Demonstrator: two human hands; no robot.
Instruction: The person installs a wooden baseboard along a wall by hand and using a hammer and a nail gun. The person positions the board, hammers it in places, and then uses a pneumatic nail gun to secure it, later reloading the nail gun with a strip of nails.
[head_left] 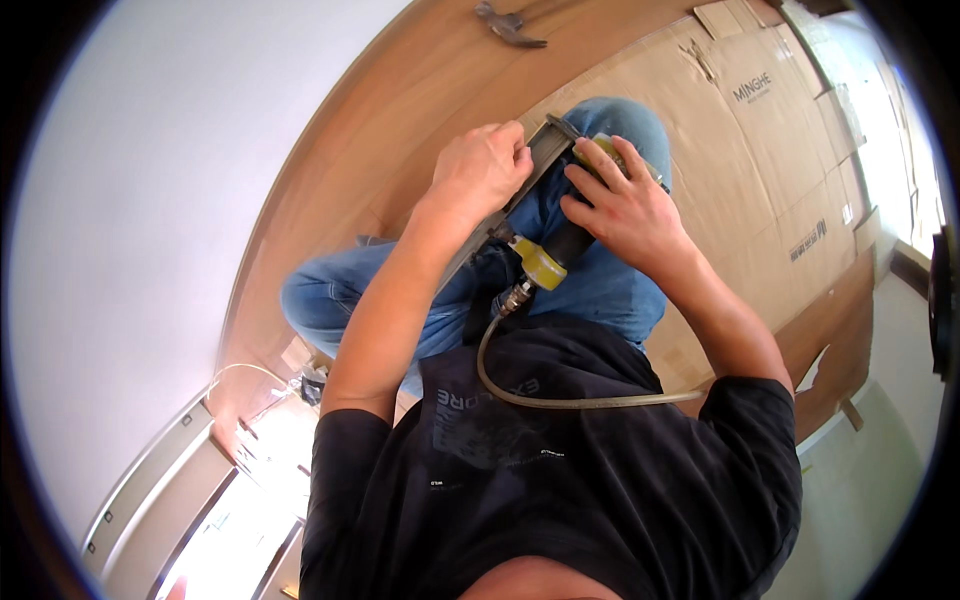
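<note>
A black and yellow-green air nail gun [541, 264] lies across my lap, its long grey magazine [549, 146] slanting from the upper right to the lower left. At the magazine's left side, my left hand [482, 168] has its fingers curled in; whatever they pinch is hidden from view. Draped over the gun's yellow-green head, my right hand [625, 200] holds it with the fingers somewhat apart. A brass-coloured fitting [515, 298] joins the gun's handle end to a tan air hose [560, 403], which loops over my black shirt toward the right.
A claw hammer [509, 25] lies on the brown wooden floor [420, 75] at the far side. Flattened cardboard [735, 150] covers the floor ahead and to the right. A white wall [170, 170] curves along the left. Small odds and ends [312, 385] lie at the lower left.
</note>
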